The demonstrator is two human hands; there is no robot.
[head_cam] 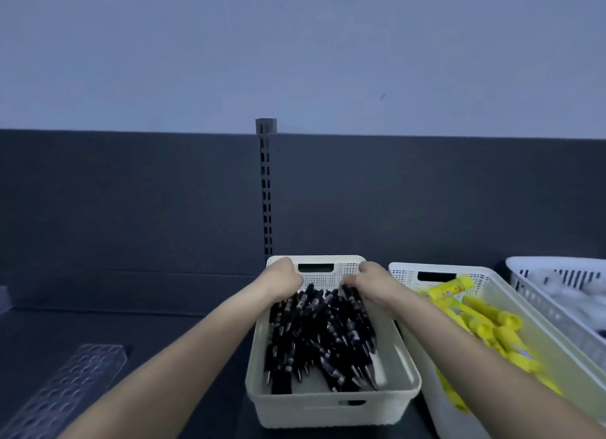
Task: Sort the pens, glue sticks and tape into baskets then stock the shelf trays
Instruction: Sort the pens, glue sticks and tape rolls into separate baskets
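Note:
A cream basket [331, 409] stands on the dark shelf in front of me, filled with several black pens [321, 337]. My left hand [283, 279] and my right hand [369, 279] reach into its far end, fingers curled down into the pile of pens; the fingertips are hidden among them. To the right, a white basket [406, 269] holds several yellow glue sticks [485, 327]. Another white basket [524, 268] at the far right edge holds pale items, perhaps tape, too blurred to name.
A clear perforated acrylic tray [70, 389] lies on the shelf at lower left. A slotted metal upright [266, 189] runs up the dark back panel behind the pen basket. Bare dark shelf surface [131, 324] stretches to the left.

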